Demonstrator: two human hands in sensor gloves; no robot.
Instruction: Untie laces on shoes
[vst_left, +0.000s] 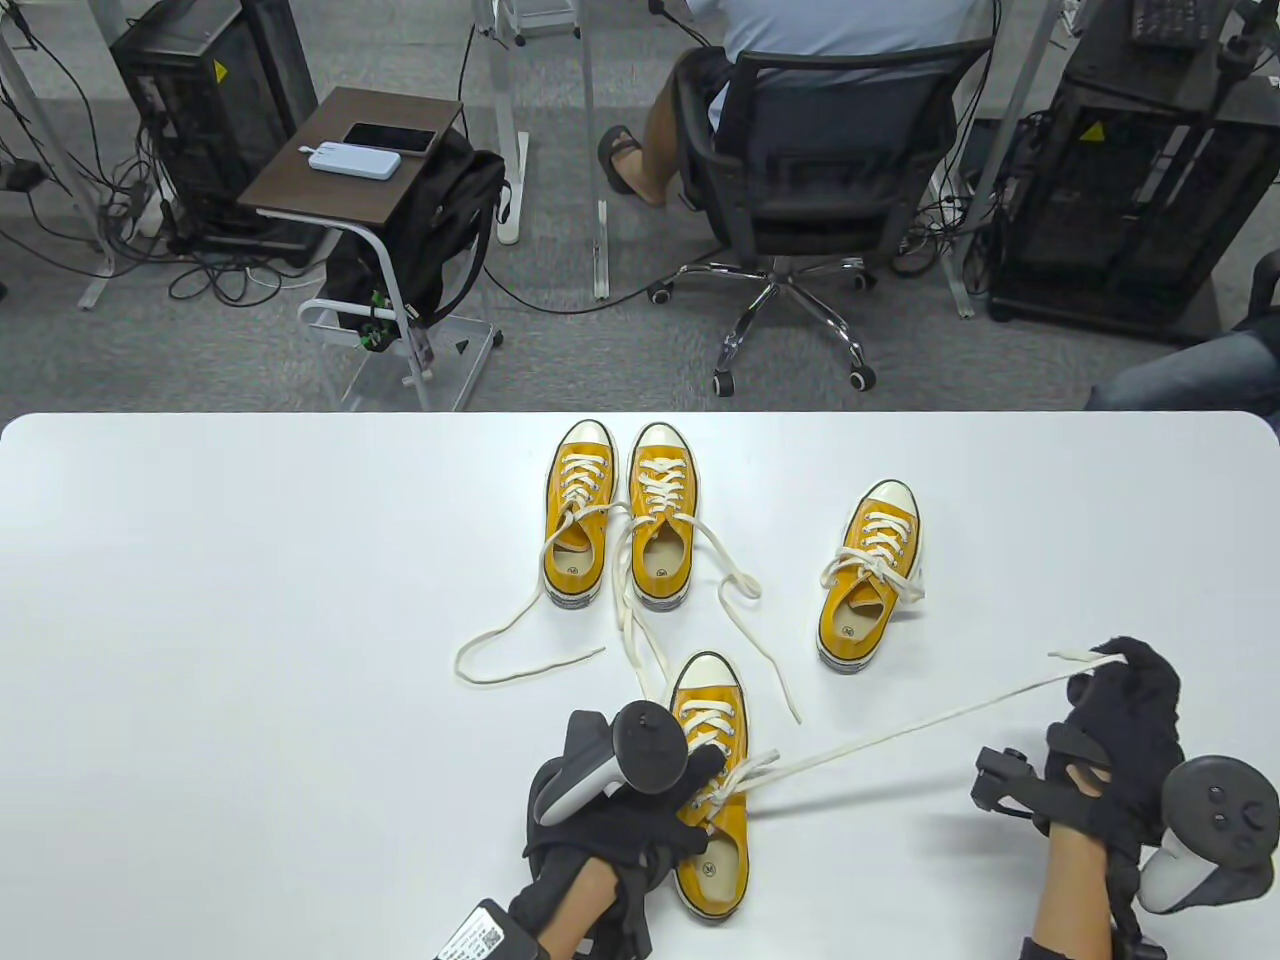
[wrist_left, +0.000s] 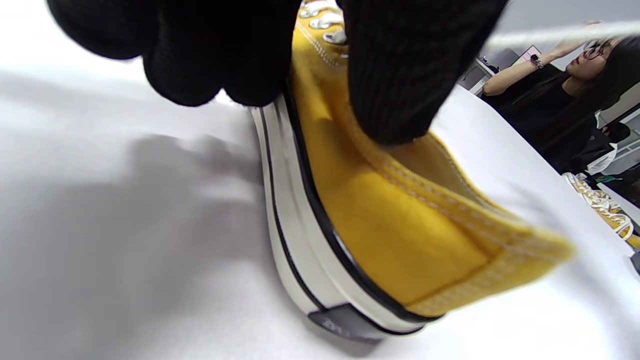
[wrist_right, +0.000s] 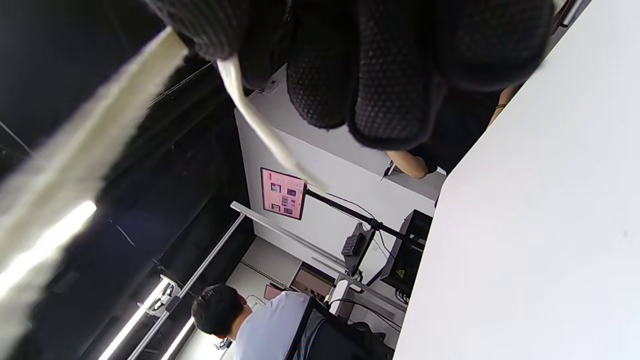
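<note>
here the left hand (vst_left: 610, 800) grips the near yellow shoe (vst_left: 712, 800) on the white table (vst_left: 250, 600); the right hand (vst_left: 1125, 740) pinches its lace (vst_left: 900, 728) (pulled taut). three more shoes stand behind.

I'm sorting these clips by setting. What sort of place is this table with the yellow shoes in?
Most likely an office or lab workspace. Behind the white table there is grey carpet, a person in a rolling office chair, computer towers with tangled cables, and a small side table holding a phone.
</note>
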